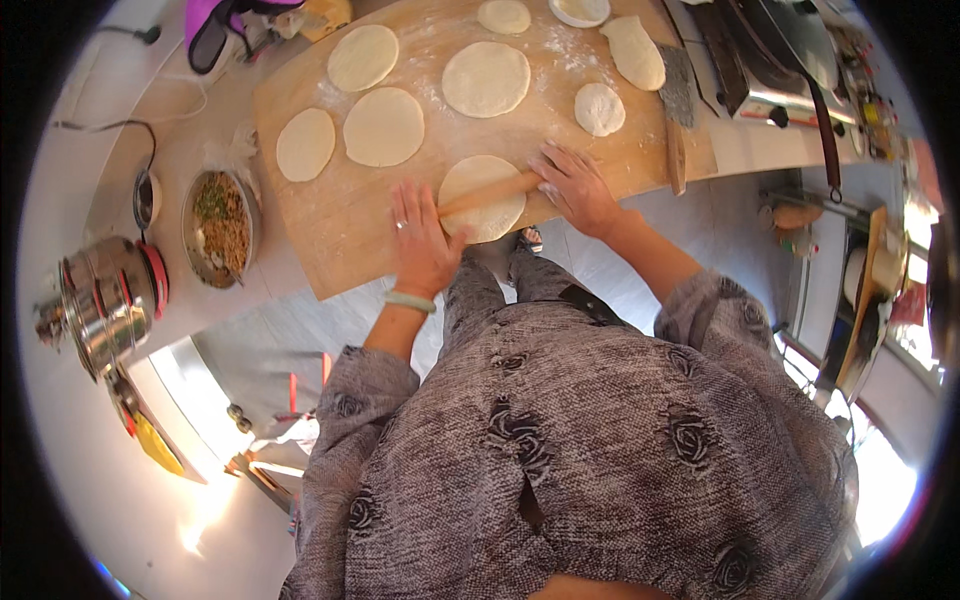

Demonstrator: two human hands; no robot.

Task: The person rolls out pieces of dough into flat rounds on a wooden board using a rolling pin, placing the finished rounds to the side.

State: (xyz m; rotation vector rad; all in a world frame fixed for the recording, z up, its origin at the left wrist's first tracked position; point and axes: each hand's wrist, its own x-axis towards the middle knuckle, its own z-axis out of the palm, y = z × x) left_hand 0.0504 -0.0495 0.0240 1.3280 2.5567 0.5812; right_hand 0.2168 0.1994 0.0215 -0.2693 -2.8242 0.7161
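A wooden rolling pin (489,193) lies across a round sheet of dough (496,219) near the front edge of the floured wooden board (322,247). My left hand (424,238), with a ring and a pale bangle, covers the pin's left end. Over its right end lies my right hand (579,187), fingers extended. Both palms hide the pin's ends. Behind the pin are rolled dough rounds, among them a large one (486,79) and another (384,127). A smaller, thicker dough piece (600,109) sits beyond my right hand, with an elongated dough piece (634,54) farther back.
Left of the board stands a metal bowl of chopped filling (223,225), near a stainless-steel pot (109,300). A cleaver (677,112) lies at the board's right edge. A white bowl (579,10) is at the back. A pan handle (826,139) juts out from the stove.
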